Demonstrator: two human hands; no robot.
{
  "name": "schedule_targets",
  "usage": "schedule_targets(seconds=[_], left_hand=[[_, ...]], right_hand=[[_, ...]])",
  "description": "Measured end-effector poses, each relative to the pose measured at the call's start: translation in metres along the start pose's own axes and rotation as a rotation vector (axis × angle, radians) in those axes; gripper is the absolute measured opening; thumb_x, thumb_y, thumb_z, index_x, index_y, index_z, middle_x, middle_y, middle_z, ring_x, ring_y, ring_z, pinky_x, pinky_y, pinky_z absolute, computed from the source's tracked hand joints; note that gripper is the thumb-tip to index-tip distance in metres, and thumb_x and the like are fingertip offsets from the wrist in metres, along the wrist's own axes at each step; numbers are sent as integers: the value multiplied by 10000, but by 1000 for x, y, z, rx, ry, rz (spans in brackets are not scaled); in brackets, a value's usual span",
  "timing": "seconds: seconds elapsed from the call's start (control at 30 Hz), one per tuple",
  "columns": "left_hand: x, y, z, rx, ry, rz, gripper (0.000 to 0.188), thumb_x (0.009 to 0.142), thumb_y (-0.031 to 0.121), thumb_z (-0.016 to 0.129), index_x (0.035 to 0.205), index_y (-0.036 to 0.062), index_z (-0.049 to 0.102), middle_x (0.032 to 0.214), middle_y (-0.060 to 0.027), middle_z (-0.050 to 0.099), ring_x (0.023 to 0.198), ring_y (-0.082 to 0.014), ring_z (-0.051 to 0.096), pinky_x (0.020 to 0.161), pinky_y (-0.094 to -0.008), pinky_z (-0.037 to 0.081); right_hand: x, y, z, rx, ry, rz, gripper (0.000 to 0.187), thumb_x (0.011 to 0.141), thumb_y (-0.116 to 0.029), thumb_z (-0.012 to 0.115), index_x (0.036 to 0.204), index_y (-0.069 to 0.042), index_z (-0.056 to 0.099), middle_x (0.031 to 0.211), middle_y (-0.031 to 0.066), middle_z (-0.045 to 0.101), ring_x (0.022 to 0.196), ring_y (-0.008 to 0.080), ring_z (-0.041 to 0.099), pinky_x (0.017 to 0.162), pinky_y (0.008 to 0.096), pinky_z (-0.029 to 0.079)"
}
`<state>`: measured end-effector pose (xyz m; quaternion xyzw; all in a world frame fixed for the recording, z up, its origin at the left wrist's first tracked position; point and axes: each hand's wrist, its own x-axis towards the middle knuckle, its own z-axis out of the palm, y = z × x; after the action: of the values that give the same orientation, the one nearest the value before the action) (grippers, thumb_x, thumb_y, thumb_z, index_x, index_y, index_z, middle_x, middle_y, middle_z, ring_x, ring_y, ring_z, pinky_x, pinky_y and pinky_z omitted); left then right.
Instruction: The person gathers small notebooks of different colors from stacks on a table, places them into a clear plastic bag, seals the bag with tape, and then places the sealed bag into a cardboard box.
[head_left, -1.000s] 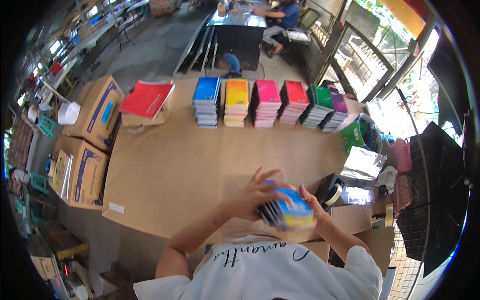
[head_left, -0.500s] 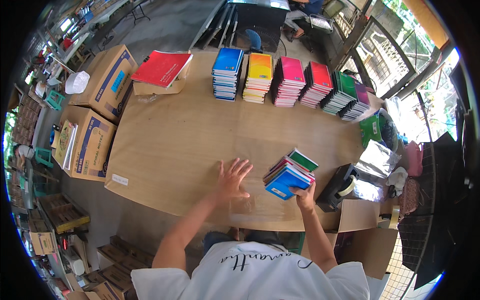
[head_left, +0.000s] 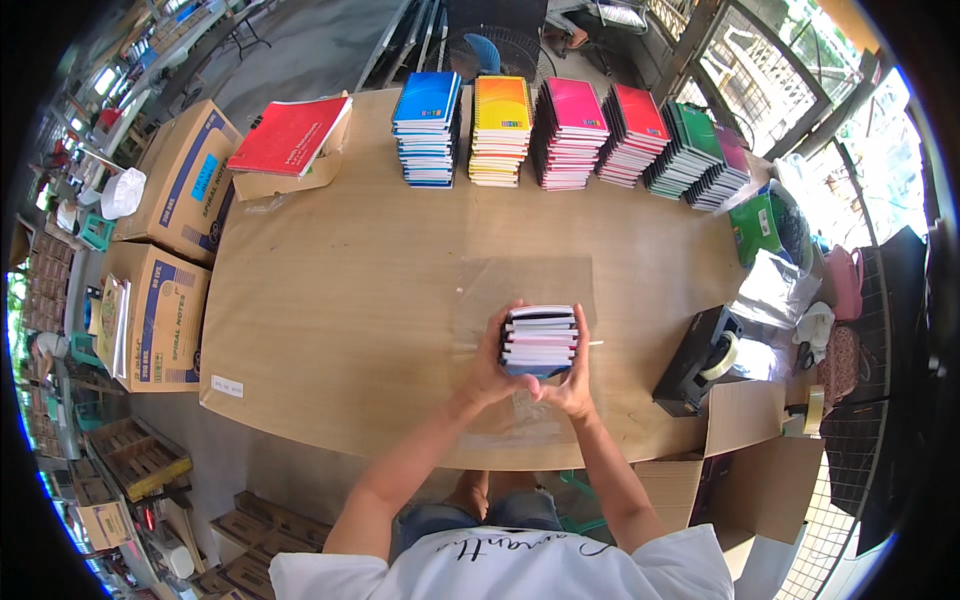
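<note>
A small stack of spiral notebooks (head_left: pixel 540 338) stands between my hands near the table's front edge, page edges facing up. My left hand (head_left: pixel 487 362) is wrapped round its left side, and my right hand (head_left: pixel 575 388) grips its right side, the thumbs meeting at the near side. A blue cover shows at the near side; the other covers are mostly hidden. Beneath the stack, a clear plastic sheet (head_left: pixel 545 278) lies flat on the brown table (head_left: pixel 330 320).
Along the far edge stand notebook stacks in blue (head_left: pixel 427 130), yellow (head_left: pixel 500 130), pink (head_left: pixel 570 130), red (head_left: pixel 634 130), green (head_left: pixel 686 150) and purple (head_left: pixel 722 180). A black tape dispenser (head_left: pixel 690 370) sits at right, above an open carton (head_left: pixel 770 480). Cartons (head_left: pixel 160 320) flank the left side.
The notebooks have moved left from the right side to in front of me and turned onto their edges. My left hand has left the tabletop and joined my right on them.
</note>
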<state>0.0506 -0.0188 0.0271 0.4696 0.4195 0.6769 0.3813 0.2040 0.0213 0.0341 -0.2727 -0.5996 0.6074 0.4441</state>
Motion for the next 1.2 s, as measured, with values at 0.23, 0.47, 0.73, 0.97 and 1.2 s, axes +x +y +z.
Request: schedule_targets(seconds=[0.23,0.47,0.73,0.97,1.2], left_hand=[[-22,-26,-4,111,-15,69,1137,430,590,832,1305,39,359,1213,-123,491,1117,-223,503,963,-370,417],[-26,-20,-6,68,-73,-58,1041,425,539,867,1235,60,421,1189,-109,511,1110,-215,513,934,-366,442],[-20,-16,-13,179,-117,-86,814,474,413,923,1069,73,484,997,-74,623,912,-196,616,840,-329,494],[-30,25,0,339,64,-7,884,565,486,851,1229,60,452,1234,-148,495,1177,-271,473,962,-431,397],[-132,45,-3,1214,-161,-232,781,685,401,761,1342,148,422,1392,-121,345,1311,-315,329,1029,-653,208]], right_hand=[[-15,30,-1,-69,102,-42,1369,391,-638,856,1437,-18,226,1249,164,453,1135,259,494,965,388,405],[-15,19,15,-21,124,-55,1235,418,-692,805,1336,10,368,1227,162,496,1138,261,508,967,396,420],[-19,45,11,-218,269,-72,1142,395,-751,756,1186,17,459,1022,100,570,927,228,591,847,357,480],[8,-22,5,-276,163,31,826,518,-596,846,980,25,557,870,119,660,801,194,642,746,338,518],[74,-37,-10,-847,-565,411,861,505,-580,833,1088,7,594,986,199,669,896,298,664,793,385,534]])
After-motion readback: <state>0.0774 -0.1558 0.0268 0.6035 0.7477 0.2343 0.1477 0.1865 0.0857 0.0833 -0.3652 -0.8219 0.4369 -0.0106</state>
